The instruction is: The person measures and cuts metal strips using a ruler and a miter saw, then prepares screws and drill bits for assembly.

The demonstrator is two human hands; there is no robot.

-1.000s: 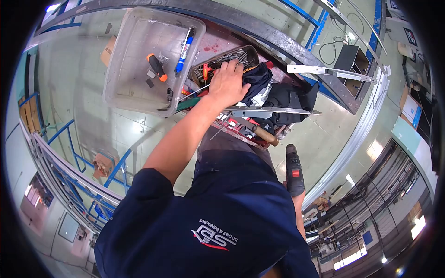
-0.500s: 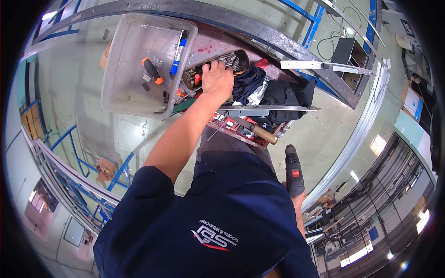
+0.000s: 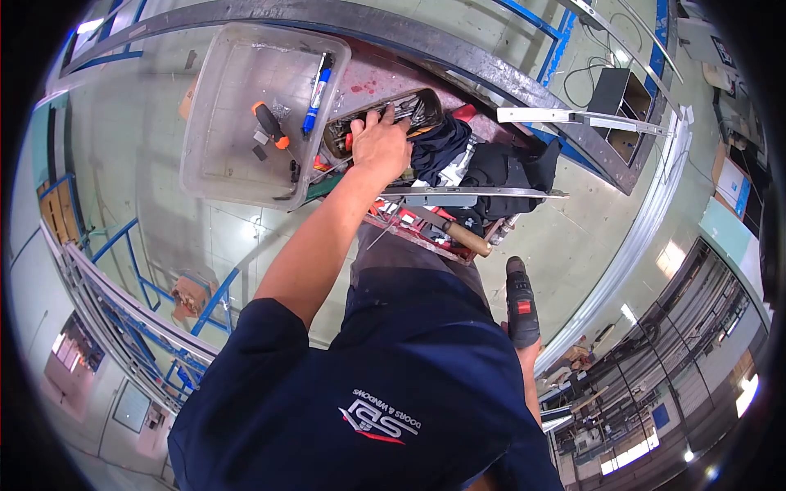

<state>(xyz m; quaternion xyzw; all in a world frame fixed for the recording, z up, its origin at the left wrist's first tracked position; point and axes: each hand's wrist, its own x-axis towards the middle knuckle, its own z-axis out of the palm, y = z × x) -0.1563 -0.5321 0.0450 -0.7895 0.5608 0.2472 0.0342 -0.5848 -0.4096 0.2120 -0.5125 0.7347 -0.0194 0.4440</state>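
My left hand (image 3: 381,149) reaches into a narrow metal tin (image 3: 334,141) filled with small metal pieces (image 3: 416,108). Its fingers are spread and bent down among them; nothing shows between them, though the fingertips are partly hidden. Low at my right side, my right hand (image 3: 528,353) is wrapped round a dark cordless drill (image 3: 521,304) with a red patch, its nose pointing forward. Right of the tin lies a bundle of dark cloth (image 3: 442,147). A flat metal strip (image 3: 483,195) lies across the toolbox in front of me, above a wooden handle (image 3: 467,238).
A translucent plastic bin (image 3: 196,155) at left holds an orange-and-black screwdriver (image 3: 270,125) and a blue marker (image 3: 317,102). Beyond runs a long metal beam (image 3: 393,33). A white-ended rail (image 3: 540,115) juts in from the right. Long pale profiles (image 3: 630,245) lie along the floor.
The fingers of my left hand have shifted and spread a little within the tin. My right hand and the drill stay almost where they were.
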